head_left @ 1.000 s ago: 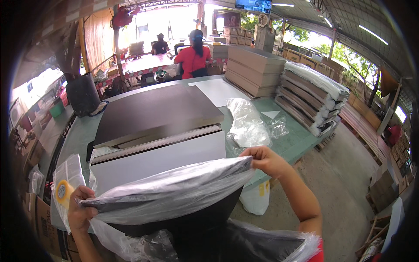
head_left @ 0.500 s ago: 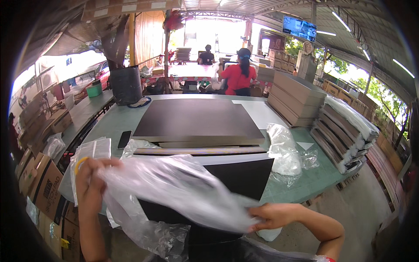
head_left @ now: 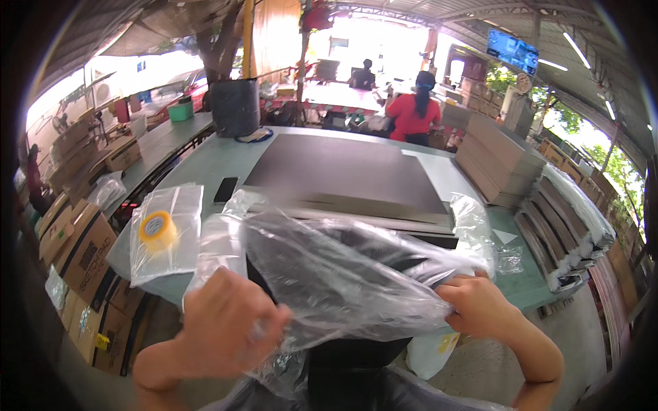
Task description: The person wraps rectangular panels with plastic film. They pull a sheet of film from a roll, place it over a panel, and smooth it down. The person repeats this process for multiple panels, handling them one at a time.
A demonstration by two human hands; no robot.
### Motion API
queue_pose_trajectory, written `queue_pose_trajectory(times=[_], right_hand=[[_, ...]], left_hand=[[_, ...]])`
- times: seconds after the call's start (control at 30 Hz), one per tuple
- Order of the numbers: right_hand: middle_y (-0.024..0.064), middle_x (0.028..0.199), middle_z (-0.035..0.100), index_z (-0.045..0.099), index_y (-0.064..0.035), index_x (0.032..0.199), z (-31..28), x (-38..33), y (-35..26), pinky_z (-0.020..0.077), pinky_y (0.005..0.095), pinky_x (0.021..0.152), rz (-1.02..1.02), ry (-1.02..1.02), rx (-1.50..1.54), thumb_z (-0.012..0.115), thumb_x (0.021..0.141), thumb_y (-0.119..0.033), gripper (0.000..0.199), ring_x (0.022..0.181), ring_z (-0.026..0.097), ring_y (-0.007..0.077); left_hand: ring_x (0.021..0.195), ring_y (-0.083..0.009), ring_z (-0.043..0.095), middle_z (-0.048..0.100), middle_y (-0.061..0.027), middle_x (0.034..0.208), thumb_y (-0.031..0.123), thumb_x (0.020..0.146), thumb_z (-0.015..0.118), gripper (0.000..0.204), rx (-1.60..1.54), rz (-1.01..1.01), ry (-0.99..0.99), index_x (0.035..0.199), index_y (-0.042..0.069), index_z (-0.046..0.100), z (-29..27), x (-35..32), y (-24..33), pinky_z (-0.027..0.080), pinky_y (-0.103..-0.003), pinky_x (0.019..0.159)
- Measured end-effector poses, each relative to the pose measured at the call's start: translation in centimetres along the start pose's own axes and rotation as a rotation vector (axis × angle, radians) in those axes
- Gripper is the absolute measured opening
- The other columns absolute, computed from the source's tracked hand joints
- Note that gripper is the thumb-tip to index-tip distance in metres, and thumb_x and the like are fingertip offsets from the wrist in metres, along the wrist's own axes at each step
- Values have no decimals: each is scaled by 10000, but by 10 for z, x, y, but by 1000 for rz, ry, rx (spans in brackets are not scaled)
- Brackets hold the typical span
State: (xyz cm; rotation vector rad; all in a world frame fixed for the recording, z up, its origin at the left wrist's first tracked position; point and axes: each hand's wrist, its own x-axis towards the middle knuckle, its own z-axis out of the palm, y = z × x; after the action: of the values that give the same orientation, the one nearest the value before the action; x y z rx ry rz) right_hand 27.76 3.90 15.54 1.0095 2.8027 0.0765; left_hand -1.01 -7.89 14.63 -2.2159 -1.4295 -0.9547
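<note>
Clear plastic sheet (head_left: 343, 281) spread at the near edge of the table (head_left: 209, 156).
Right grip (head_left: 478, 303) pinching its edge; left grip (head_left: 229, 322) curled, blurred, can't tell if holding. Looks light, limp, slippery, tearable; best taken by bunched corners.

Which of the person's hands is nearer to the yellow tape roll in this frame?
Left. The left hand is below and right of the yellow tape roll in the picture, not touching it; the right hand is farther right, gripping the clear plastic film.
</note>
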Motion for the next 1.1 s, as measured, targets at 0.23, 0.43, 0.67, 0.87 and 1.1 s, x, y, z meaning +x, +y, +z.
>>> queue_pose_trajectory(times=[0.23, 0.43, 0.67, 0.87, 1.1], right_hand=[[202, 917, 535, 514, 9, 907, -31, -25, -74, 424, 340, 768, -560, -629, 330, 595, 687, -186, 305, 927, 538, 262], [116, 785, 534, 501, -31, 814, 33, -36, -18, 437, 339, 678, -665, -905, 634, 526, 684, -137, 170, 777, 546, 257], [87, 1193, 442, 457, -111, 1152, 87, -10, 58, 75, 569, 976, 59, -127, -4, 503, 742, -215, 426, 1166, 338, 238], [58, 1319, 301, 373, -160, 1241, 63, -4, 5, 19, 570, 992, 43, -127, -112, 469, 775, -228, 480, 1246, 227, 216], [77, 963, 541, 563, -115, 956, 76, 3, 32, 198, 501, 977, -81, 222, -364, 502, 713, -180, 259, 963, 487, 247]], left_hand=[[712, -245, 570, 557, -92, 825, 189, 683, 589, 389, -595, 458, -972, 1040, 99, 462, 86, -17, 16, 453, -323, 531], [847, -272, 545, 557, -141, 881, 114, 705, 537, 252, -741, 392, -896, 945, 42, 504, 46, -34, -1, 461, -395, 648], [900, -290, 548, 573, -169, 855, 139, 776, 487, 217, -857, 40, -1573, 942, 6, 528, 69, -44, -3, 452, -390, 721], [584, -185, 541, 564, -82, 698, 114, 718, 493, 151, 547, 426, -668, 792, 13, 578, 75, -19, 4, 414, -286, 436], [527, -144, 580, 602, -60, 653, 164, 708, 510, 97, 172, 127, -1152, 704, 110, 590, 115, -76, -75, 432, -300, 412]])
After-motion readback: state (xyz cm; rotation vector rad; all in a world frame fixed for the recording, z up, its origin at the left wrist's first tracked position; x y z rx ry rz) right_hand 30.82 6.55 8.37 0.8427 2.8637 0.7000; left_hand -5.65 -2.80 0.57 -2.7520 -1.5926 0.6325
